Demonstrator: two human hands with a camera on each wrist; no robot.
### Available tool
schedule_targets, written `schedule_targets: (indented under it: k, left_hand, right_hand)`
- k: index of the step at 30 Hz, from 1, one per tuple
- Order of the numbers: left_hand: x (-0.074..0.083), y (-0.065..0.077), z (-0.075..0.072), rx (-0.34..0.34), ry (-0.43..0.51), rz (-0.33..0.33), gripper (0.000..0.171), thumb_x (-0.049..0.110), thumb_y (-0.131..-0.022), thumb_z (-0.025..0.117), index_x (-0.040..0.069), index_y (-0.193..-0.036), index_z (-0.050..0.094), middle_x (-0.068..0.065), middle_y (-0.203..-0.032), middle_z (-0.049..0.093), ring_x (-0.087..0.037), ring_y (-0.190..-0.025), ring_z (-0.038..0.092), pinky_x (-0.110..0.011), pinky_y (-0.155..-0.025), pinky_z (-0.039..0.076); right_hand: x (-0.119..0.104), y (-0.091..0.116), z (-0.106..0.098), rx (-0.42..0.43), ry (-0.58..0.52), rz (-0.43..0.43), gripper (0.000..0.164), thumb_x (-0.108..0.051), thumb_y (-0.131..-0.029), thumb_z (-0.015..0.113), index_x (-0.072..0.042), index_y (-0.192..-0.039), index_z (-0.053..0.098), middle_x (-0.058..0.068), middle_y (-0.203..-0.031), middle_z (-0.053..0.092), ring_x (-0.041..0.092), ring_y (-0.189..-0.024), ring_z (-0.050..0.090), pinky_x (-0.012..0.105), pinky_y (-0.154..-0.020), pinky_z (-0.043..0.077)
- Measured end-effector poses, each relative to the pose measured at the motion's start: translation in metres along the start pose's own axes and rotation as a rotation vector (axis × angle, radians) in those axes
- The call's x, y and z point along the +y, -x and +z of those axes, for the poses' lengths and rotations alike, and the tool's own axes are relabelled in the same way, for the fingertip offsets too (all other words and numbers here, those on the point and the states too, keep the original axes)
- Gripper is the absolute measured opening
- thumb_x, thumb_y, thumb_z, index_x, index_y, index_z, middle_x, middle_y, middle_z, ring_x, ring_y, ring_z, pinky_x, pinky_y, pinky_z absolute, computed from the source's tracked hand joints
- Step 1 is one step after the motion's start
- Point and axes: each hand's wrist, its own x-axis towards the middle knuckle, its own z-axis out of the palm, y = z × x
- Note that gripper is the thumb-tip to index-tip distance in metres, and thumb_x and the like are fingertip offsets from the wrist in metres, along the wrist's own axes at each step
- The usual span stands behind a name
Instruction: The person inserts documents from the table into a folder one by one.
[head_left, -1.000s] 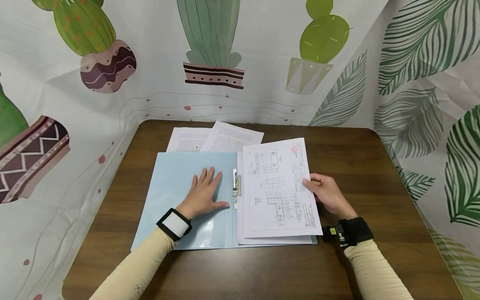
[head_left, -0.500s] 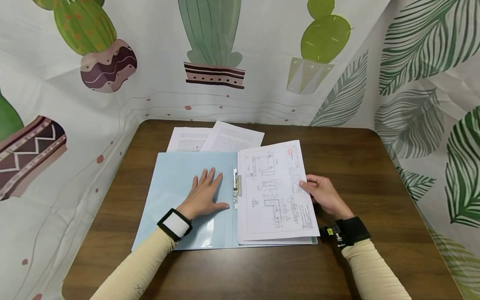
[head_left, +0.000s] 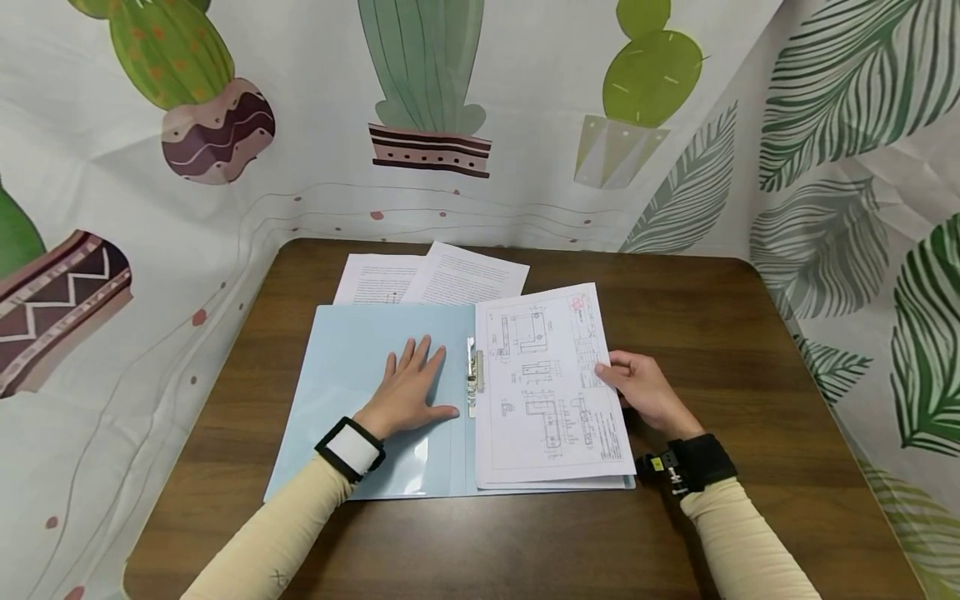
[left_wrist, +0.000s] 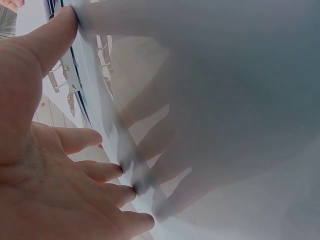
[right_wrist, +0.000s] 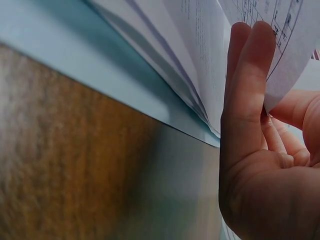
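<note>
A light blue folder (head_left: 330, 358) lies spread on the table, with a metal clip (head_left: 476, 379) along its spine. My left hand (head_left: 405, 396) rests on the folder's left cover with its fingers straight and spread; the left wrist view shows the fingertips touching the glossy cover. On the right half lies a stack of papers, topped by a sheet with a technical drawing (head_left: 551, 383). My right hand (head_left: 645, 387) pinches that sheet's right edge between thumb and fingers. In the right wrist view the sheet's edge (right_wrist: 285, 55) is lifted off the papers (right_wrist: 175, 55) below.
Two printed text sheets (head_left: 468, 275) lie behind the folder, partly under its back edge. The brown wooden table (head_left: 697, 308) stretches out on both sides and in front. A cloth (head_left: 525, 83) printed with cacti and leaves hangs behind and around the table.
My right hand has moved slightly left and down with the drawing sheet, whose left edge now lies close beside the clip, over the stack. The left hand has stayed put.
</note>
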Motion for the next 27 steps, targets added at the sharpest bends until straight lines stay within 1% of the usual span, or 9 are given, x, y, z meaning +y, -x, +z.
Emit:
schedule_targets:
  k: [5, 15, 19, 24, 27]
  left_hand:
    - [0.002, 0.0, -0.001, -0.006, 0.002, -0.002, 0.106, 0.056, -0.084, 0.08, 0.001, -0.16, 0.031, -0.028, -0.168, 0.013, -0.049, -0.154, 0.004, -0.071, -0.118, 0.008]
    - [0.001, 0.0, 0.0, 0.004, 0.004, 0.004, 0.105, 0.055, -0.083, 0.081, 0.0, -0.159, 0.034, -0.03, -0.166, 0.015, -0.052, -0.153, 0.007, -0.073, -0.116, 0.011]
    - [0.0, -0.001, 0.0, -0.003, -0.001, 0.0, 0.105, 0.056, -0.084, 0.08, 0.001, -0.16, 0.032, -0.029, -0.167, 0.014, -0.051, -0.153, 0.006, -0.072, -0.117, 0.01]
    - [0.0, -0.002, 0.0, -0.002, -0.004, 0.001, 0.105, 0.056, -0.084, 0.08, 0.002, -0.16, 0.033, -0.028, -0.167, 0.014, -0.05, -0.153, 0.007, -0.073, -0.116, 0.01]
    - [0.001, -0.002, -0.001, -0.003, 0.0, -0.002, 0.105, 0.056, -0.083, 0.08, 0.001, -0.16, 0.033, -0.028, -0.167, 0.014, -0.051, -0.153, 0.007, -0.073, -0.116, 0.01]
  right_hand:
    - [0.001, 0.0, 0.001, -0.005, 0.001, -0.001, 0.039, -0.02, -0.107, 0.057, 0.006, -0.136, 0.057, 0.019, -0.102, 0.076, 0.025, -0.081, 0.075, 0.037, -0.065, 0.061]
    - [0.0, 0.002, 0.006, 0.008, 0.021, 0.019, 0.035, -0.021, -0.107, 0.058, 0.003, -0.133, 0.06, 0.017, -0.099, 0.076, 0.026, -0.08, 0.074, 0.038, -0.066, 0.061]
    - [0.0, 0.003, 0.008, 0.009, 0.035, 0.024, 0.035, -0.021, -0.106, 0.059, 0.001, -0.133, 0.06, 0.017, -0.1, 0.076, 0.028, -0.08, 0.075, 0.039, -0.065, 0.061]
    - [0.001, 0.004, 0.01, 0.009, 0.064, -0.006, 0.036, -0.02, -0.106, 0.059, 0.003, -0.134, 0.059, 0.019, -0.1, 0.076, 0.028, -0.078, 0.075, 0.038, -0.063, 0.061]
    - [0.002, 0.004, 0.011, 0.024, 0.11, -0.023, 0.035, -0.02, -0.106, 0.06, 0.002, -0.133, 0.059, 0.018, -0.098, 0.076, 0.028, -0.075, 0.074, 0.035, -0.06, 0.059]
